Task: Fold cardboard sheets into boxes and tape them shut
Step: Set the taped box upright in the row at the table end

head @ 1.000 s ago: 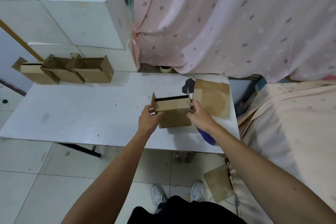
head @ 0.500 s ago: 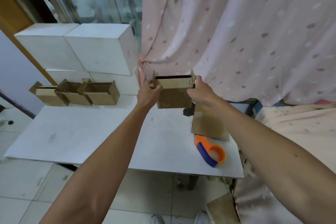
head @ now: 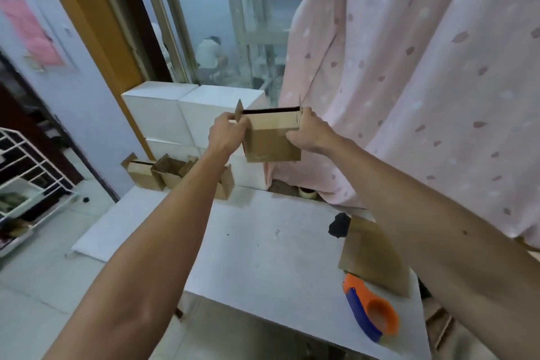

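I hold a small brown cardboard box [head: 271, 139] up in the air, well above the white table [head: 263, 248]. Its top is open, with short flaps standing up at both ends. My left hand [head: 226, 133] grips its left end and my right hand [head: 309, 133] grips its right end, fingers curled round the edges. A stack of flat cardboard sheets [head: 374, 257] lies at the table's right side. An orange and blue tape dispenser [head: 371, 310] sits near the table's front right edge.
Several folded brown boxes [head: 172, 174] stand in a row at the table's back left, before stacked white boxes [head: 175, 114]. A pink dotted curtain [head: 423, 82] hangs on the right. A tape roll [head: 306, 192] lies at its foot. A white rack [head: 26, 172] stands left.
Both hands have lifted the box from the table up and away from me. The camera has tilted upward, bringing the doorway and the tape dispenser into view.
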